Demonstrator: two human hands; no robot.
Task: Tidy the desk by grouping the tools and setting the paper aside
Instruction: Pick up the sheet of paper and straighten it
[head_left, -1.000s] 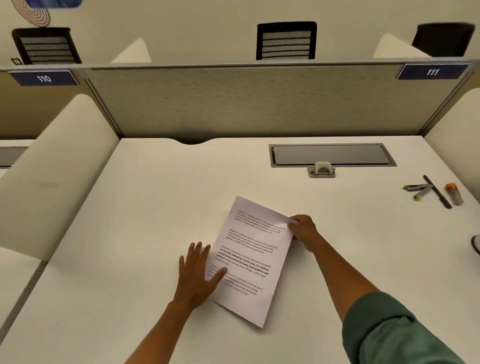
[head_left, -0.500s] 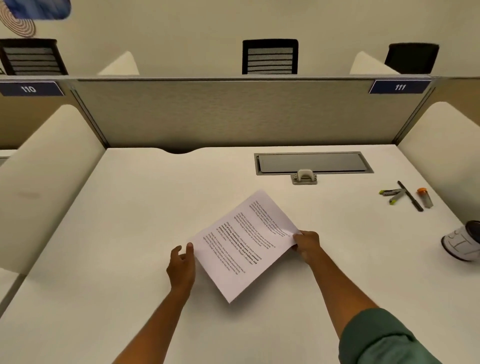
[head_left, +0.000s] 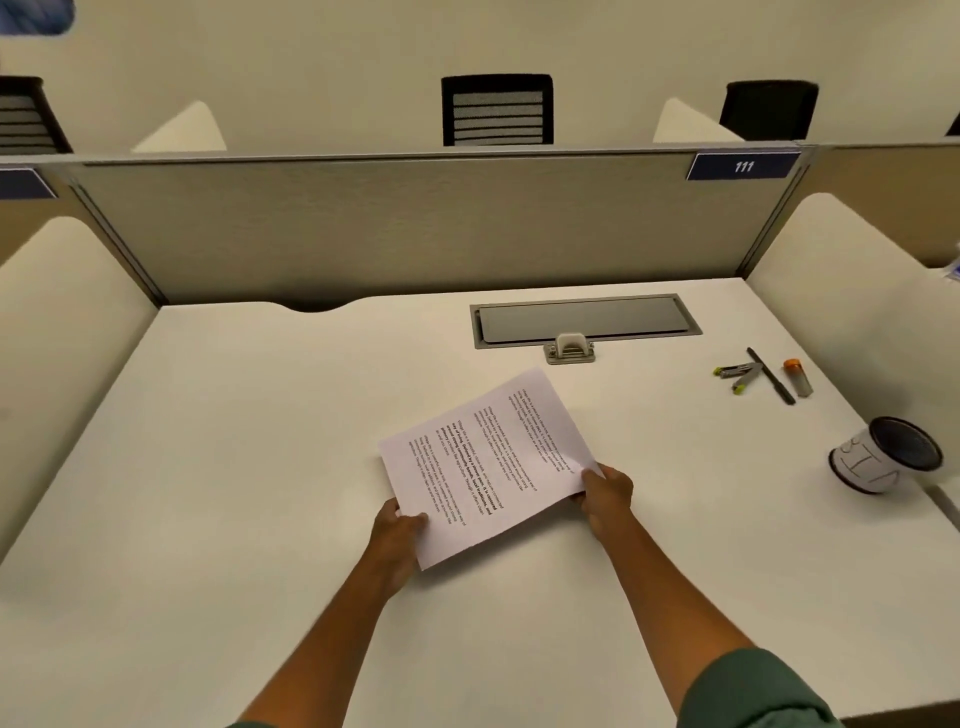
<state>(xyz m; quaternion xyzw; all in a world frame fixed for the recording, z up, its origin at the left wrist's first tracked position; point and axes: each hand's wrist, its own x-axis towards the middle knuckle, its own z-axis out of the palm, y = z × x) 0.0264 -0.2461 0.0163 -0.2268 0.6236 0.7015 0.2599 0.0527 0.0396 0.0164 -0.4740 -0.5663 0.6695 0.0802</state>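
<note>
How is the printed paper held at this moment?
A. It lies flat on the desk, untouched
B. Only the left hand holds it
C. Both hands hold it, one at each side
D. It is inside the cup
C: the left hand and the right hand each pinch an edge of the paper.

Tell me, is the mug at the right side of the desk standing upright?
No, the mug lies tipped on its side on the desk, with its dark opening facing up and to the right.

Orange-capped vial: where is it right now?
Head view, far right of the desk: the orange-capped vial lies just right of the black pen, beyond the tipped cup.
</note>
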